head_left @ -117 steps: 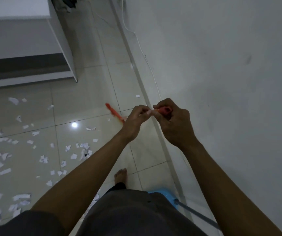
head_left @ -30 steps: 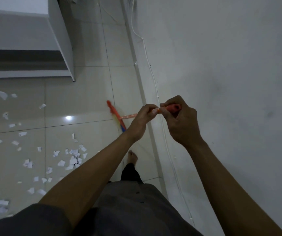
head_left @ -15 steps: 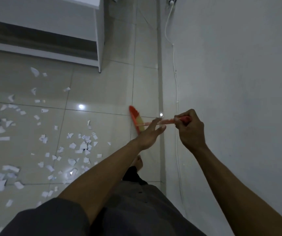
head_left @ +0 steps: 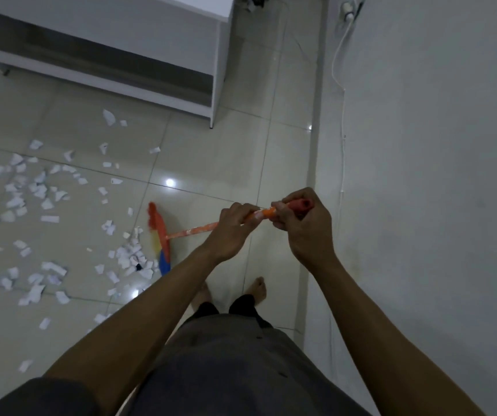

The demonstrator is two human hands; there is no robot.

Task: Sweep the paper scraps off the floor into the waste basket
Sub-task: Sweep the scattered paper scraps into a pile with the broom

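The person's left hand (head_left: 233, 226), whose fingers lay straight along the shaft half a second ago, now curls round the orange plastic handle of the broom (head_left: 193, 232). The right hand (head_left: 304, 228) grips the handle's red end cap, as before. The orange broom head with yellow and blue bristles (head_left: 158, 235) has swung away from the grey wall (head_left: 421, 175) and now rests against the nearest heap of torn white paper scraps (head_left: 132, 253) on the glossy tiled floor (head_left: 211, 163). Many more scraps lie scattered well to the left, below the white cabinet (head_left: 106, 40). With both hands set, sweeping looks ready to start. The waste basket is out of sight.
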